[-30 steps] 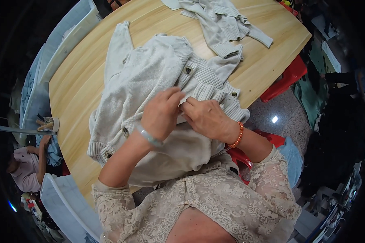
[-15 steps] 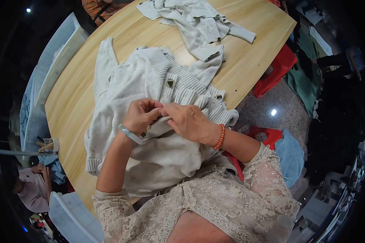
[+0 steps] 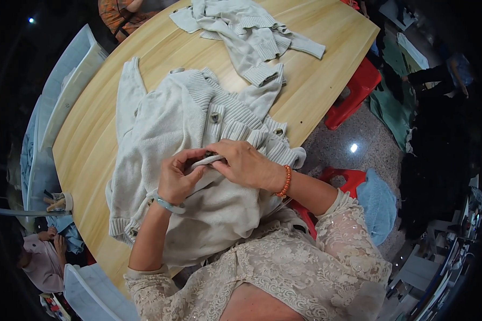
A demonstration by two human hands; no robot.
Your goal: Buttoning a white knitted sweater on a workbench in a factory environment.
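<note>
An off-white knitted cardigan (image 3: pixel 160 120) with ribbed edges and dark buttons lies bunched on the wooden table (image 3: pixel 85 144) in front of me, its near part hanging toward my lap. My left hand (image 3: pixel 177 175), with a pale bangle on the wrist, pinches a folded strip of the cardigan's edge between thumb and fingers. From the other side my right hand (image 3: pixel 245 163), with orange beads on the wrist, pinches the same strip. A dark button (image 3: pixel 208 154) shows between the fingertips. Another button (image 3: pixel 215 117) sits on the ribbed band beyond my hands.
A second off-white knit garment (image 3: pixel 246 37) lies across the far table. Translucent plastic bins (image 3: pixel 72 99) stand along the left. Red stools (image 3: pixel 354 91) are at the right; a blue knit garment (image 3: pixel 376 206) hangs over one. People sit at the far left edge and beyond the table.
My hands have shifted slightly down and left relative to the cardigan, and the left fingers have opened wider around the strip. The folded edge and dark button now show between them.
</note>
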